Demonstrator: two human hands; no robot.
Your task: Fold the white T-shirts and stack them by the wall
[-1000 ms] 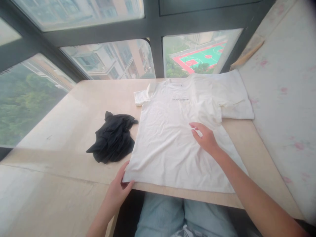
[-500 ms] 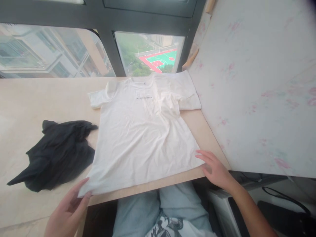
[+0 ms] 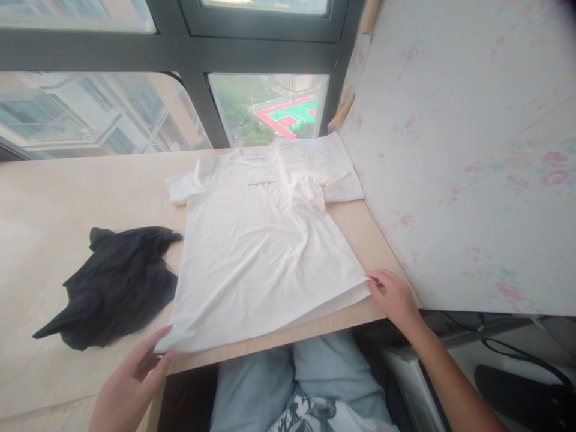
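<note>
White T-shirt lies spread mid-frame, left hand pinching its hem corner at lower left, right hand pinching the upper hem layer at lower right; gentle, even outward tension should best align the 2 layers.

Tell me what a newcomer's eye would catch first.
The white T-shirt spread across the tabletop dominates, the fingers of the left hand and right hand at its bottom corners. Left of it lies a crumpled black garment. Beyond the window, a bright green-and-red court shows.
</note>
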